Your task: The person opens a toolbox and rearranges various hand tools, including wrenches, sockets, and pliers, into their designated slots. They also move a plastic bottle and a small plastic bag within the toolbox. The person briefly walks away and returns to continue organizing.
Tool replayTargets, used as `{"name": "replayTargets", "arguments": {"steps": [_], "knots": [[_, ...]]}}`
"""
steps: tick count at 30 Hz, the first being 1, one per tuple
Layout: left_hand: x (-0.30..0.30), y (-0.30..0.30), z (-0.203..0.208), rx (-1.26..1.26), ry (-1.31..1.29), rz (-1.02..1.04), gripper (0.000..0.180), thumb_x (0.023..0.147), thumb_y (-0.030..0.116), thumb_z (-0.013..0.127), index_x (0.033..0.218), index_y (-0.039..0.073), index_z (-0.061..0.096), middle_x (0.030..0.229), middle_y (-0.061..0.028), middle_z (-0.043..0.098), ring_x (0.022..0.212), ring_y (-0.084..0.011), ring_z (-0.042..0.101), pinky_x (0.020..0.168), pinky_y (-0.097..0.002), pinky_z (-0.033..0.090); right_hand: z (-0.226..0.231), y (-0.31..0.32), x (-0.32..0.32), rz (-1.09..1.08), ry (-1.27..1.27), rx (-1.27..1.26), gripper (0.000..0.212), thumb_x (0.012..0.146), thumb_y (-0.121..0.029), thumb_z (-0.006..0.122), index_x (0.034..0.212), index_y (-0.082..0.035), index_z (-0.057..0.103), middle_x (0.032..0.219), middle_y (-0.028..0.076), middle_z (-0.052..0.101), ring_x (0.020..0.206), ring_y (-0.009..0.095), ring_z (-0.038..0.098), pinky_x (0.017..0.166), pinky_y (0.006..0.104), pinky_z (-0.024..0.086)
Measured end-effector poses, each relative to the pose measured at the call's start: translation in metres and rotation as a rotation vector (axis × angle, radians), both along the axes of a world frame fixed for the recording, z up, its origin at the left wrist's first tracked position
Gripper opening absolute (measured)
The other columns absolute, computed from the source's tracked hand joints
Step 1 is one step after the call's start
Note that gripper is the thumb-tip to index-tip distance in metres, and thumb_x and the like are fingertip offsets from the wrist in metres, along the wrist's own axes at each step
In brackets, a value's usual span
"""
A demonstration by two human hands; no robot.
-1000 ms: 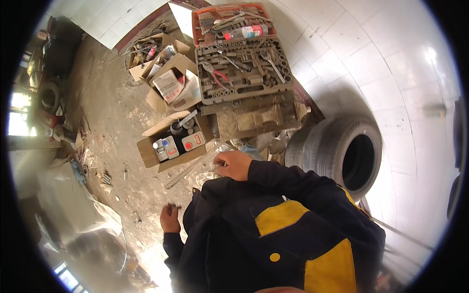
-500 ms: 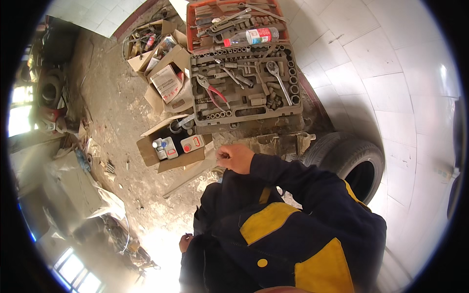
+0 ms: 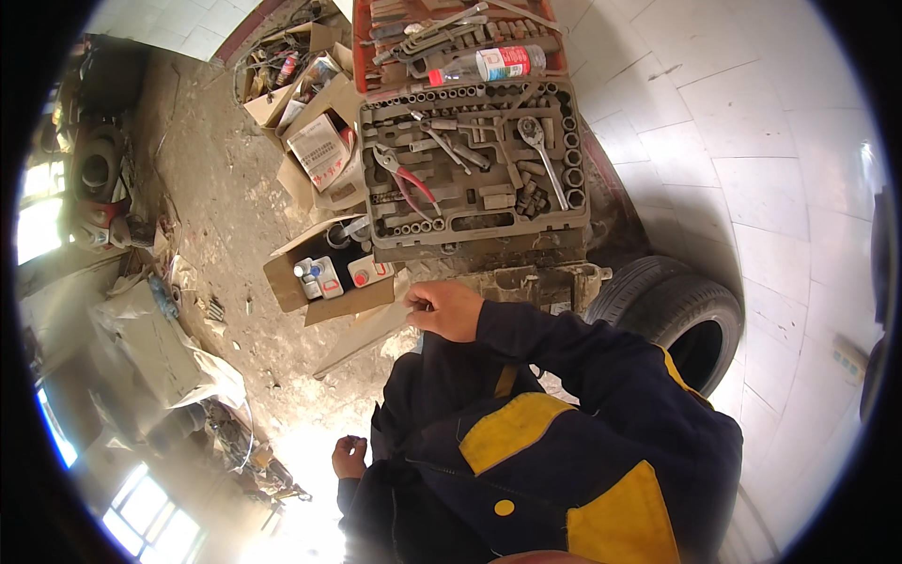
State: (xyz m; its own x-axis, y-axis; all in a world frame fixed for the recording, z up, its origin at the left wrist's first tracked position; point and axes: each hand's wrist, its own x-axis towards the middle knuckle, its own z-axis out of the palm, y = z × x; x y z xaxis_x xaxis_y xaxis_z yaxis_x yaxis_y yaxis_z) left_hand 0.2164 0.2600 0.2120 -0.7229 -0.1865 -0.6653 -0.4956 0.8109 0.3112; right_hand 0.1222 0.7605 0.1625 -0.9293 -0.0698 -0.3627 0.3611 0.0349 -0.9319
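Observation:
My right hand (image 3: pixel 445 310) is held in front of my body with its fingers curled together. A dark spot shows at its fingertips, too small to make out. Lower and to the left, my left hand (image 3: pixel 349 457) hangs beside my jacket, fingers bent inward around something dark that I cannot make out. Beyond my right hand lies an open socket set case (image 3: pixel 413 226). In it are red-handled pliers (image 3: pixel 406 179), a ratchet wrench (image 3: pixel 545 162) and several sockets. Nearest to my right hand on the left is a cardboard box (image 3: pixel 352 308) holding a red-capped container (image 3: pixel 370 273).
An orange tray (image 3: pixel 362 56) of tools bears a clear plastic bottle (image 3: pixel 487 64) behind the case. Two tyres (image 3: pixel 672 315) lean by the white tiled wall (image 3: pixel 742 179) at right. More cardboard boxes (image 3: pixel 319 155) stand left of the case. Clutter lines the far left.
My left hand has moved out a little to the left and shows more fully. My right hand has shifted slightly left, its fingers still curled. The view has tilted slightly.

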Motion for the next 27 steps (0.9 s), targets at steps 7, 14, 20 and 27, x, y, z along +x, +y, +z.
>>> {"name": "replayTargets", "arguments": {"steps": [7,14,20,27], "knots": [[0.012,-0.011,0.0,-0.036,-0.056,-0.061,0.022,0.088,0.015,0.078,0.101,-0.001,0.075,0.088,-0.0111,0.077,0.085,-0.0221,0.074,0.081,-0.0368,0.057,-0.004,0.005,0.002,0.005,0.003,0.004,0.032,0.092,-0.029,0.076,0.108,-0.002,0.069,0.098,0.016,0.074,0.093,0.035,0.072,0.082,0.0426,0.056],[0.008,0.003,0.007,-0.063,-0.1,-0.029,0.028,0.087,0.015,0.077,0.109,-0.003,0.076,0.097,-0.0157,0.079,0.093,-0.0235,0.076,0.087,-0.0367,0.057,-0.003,0.008,0.001,0.03,-0.001,0.011,0.034,0.093,-0.029,0.076,0.11,-0.001,0.07,0.099,0.017,0.074,0.093,0.034,0.072,0.082,0.0426,0.056],[0.001,0.018,0.013,-0.046,-0.107,-0.009,0.03,0.086,0.014,0.078,0.11,-0.004,0.075,0.102,-0.0186,0.079,0.099,-0.0253,0.076,0.09,-0.037,0.058,-0.002,0.011,-0.001,0.036,-0.011,-0.004,0.036,0.092,-0.03,0.077,0.112,0.0,0.07,0.1,0.017,0.075,0.093,0.033,0.073,0.082,0.0423,0.057],[-0.001,0.021,0.017,-0.075,-0.125,-0.02,0.03,0.085,0.013,0.08,0.11,-0.004,0.075,0.1,-0.0171,0.079,0.098,-0.0247,0.076,0.089,-0.0364,0.058,-0.003,0.014,-0.002,0.045,-0.021,-0.002,0.037,0.092,-0.029,0.077,0.114,0.001,0.071,0.1,0.018,0.075,0.093,0.034,0.073,0.083,0.042,0.057]]}}
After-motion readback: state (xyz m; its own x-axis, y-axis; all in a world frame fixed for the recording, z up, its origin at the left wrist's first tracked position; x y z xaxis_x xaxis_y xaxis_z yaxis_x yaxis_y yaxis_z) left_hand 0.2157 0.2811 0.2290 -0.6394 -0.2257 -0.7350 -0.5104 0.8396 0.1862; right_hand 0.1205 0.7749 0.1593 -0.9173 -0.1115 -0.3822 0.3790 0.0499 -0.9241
